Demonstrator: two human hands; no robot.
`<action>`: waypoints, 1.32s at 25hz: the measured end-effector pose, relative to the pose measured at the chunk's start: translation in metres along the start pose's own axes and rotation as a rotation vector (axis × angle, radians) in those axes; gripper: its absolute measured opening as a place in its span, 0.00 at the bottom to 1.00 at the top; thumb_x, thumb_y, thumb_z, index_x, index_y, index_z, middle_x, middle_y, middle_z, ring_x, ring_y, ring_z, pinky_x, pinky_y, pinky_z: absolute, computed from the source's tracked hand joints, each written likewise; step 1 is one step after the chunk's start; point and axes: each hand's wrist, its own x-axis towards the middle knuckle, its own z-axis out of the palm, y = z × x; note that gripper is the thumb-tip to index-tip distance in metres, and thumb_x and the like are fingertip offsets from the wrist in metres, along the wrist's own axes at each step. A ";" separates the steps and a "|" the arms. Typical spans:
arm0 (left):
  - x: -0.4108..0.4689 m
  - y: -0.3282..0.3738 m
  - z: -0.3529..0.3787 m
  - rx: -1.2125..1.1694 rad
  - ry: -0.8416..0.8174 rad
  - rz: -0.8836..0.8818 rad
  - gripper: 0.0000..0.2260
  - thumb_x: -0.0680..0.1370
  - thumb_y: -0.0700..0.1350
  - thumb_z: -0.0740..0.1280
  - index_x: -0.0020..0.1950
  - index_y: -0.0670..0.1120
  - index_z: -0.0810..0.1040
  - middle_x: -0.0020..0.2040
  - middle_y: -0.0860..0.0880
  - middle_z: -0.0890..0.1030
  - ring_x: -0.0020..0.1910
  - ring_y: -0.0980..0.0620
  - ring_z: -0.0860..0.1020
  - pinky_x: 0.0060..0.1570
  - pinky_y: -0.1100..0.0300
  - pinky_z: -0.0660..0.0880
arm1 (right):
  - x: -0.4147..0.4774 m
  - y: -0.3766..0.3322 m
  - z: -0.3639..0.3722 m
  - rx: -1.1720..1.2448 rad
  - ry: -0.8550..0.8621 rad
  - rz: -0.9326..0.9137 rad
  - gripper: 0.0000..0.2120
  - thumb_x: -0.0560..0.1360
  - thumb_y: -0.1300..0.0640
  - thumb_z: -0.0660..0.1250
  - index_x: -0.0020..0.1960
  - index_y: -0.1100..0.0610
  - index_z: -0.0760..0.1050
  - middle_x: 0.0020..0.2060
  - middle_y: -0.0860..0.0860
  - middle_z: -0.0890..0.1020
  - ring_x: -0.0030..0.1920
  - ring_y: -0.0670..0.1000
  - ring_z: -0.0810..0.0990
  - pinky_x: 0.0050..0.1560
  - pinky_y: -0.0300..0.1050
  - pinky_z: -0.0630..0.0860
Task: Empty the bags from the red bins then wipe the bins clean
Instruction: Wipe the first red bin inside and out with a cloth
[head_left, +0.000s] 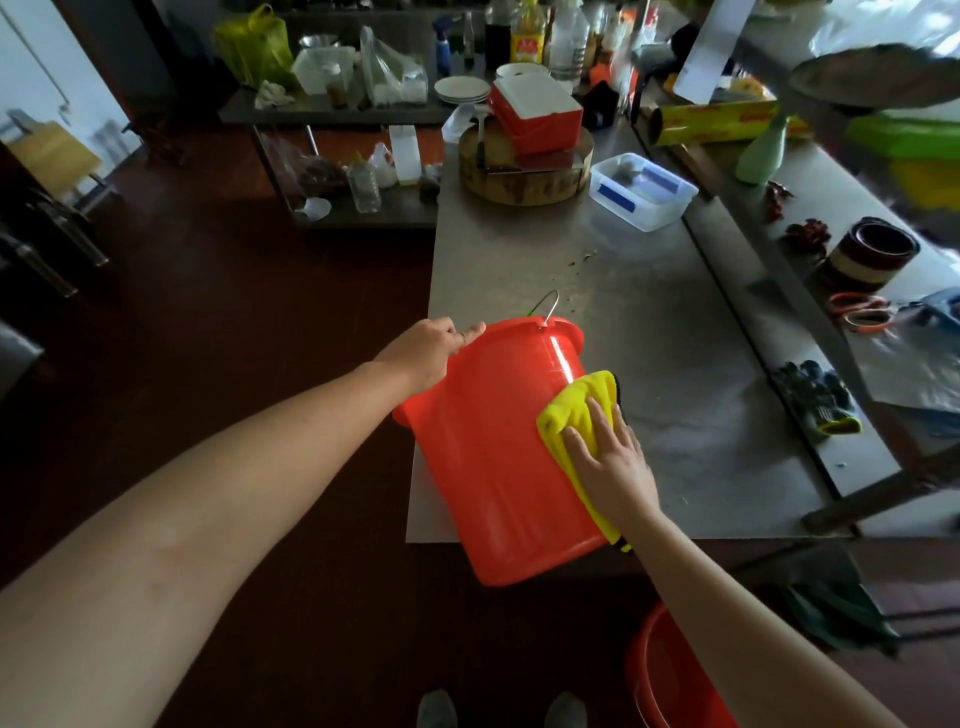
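Observation:
A red bin (493, 447) lies tipped on the near left corner of the steel table (649, 332), its mouth facing away from me and its base hanging over the table's front edge. My left hand (426, 353) grips the bin's rim on the left side. My right hand (610, 457) presses a yellow cloth (571, 415) flat against the bin's outer right wall, fingers straight. A wire handle (545, 306) sticks up at the rim. A second red bin (670, 675) stands on the floor at the lower right, partly hidden by my right forearm.
On the table stand a round wooden chopping block (524, 176) with a red box (537, 111), a clear lidded container (641, 189), and dark gloves (818, 397). Shelves crowded with bottles and bags line the back. Dark red floor (234, 322) lies to the left.

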 end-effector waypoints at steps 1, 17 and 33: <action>0.003 0.001 0.001 0.009 -0.005 -0.012 0.31 0.80 0.30 0.56 0.79 0.55 0.62 0.51 0.48 0.74 0.52 0.47 0.75 0.50 0.59 0.74 | -0.005 -0.005 0.003 -0.055 0.011 -0.033 0.34 0.76 0.26 0.50 0.79 0.32 0.46 0.82 0.44 0.47 0.81 0.54 0.49 0.77 0.61 0.56; 0.016 0.010 -0.010 0.026 -0.033 -0.094 0.16 0.85 0.44 0.59 0.73 0.47 0.74 0.54 0.41 0.76 0.58 0.40 0.75 0.58 0.48 0.75 | -0.055 -0.061 0.072 -0.626 0.067 -0.695 0.32 0.79 0.31 0.53 0.80 0.40 0.57 0.83 0.49 0.47 0.80 0.62 0.35 0.75 0.74 0.43; 0.021 0.019 -0.005 -0.012 0.007 -0.106 0.15 0.86 0.49 0.58 0.68 0.48 0.78 0.46 0.52 0.71 0.54 0.47 0.73 0.51 0.47 0.75 | -0.015 0.017 0.019 0.201 -0.009 -0.011 0.36 0.70 0.22 0.52 0.77 0.29 0.53 0.81 0.42 0.54 0.80 0.52 0.57 0.75 0.59 0.63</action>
